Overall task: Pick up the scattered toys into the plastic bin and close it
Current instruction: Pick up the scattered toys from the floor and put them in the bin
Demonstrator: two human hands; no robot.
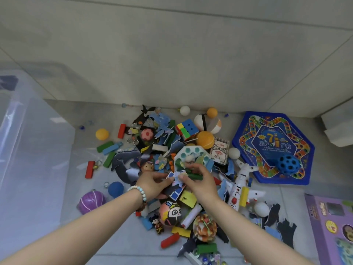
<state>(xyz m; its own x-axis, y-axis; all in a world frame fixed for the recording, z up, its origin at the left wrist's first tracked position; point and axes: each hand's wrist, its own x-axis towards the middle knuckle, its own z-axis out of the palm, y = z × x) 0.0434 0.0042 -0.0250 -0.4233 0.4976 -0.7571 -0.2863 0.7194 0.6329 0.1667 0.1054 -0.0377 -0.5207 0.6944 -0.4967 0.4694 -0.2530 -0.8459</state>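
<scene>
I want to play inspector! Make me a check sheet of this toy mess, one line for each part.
Surface: grey floor, toys strewn over it.
Job's things: clear plastic bin at the left, apart from the toy pile; Rubik's cube, white toy plane, blue game board with a blue holey ball on it.
Clutter: purple box at the right edge.
Hands: left hand and right hand both grip puzzle pieces mid-pile.
Cables: nothing seen.
Surroundings: pale wall behind the pile.
</scene>
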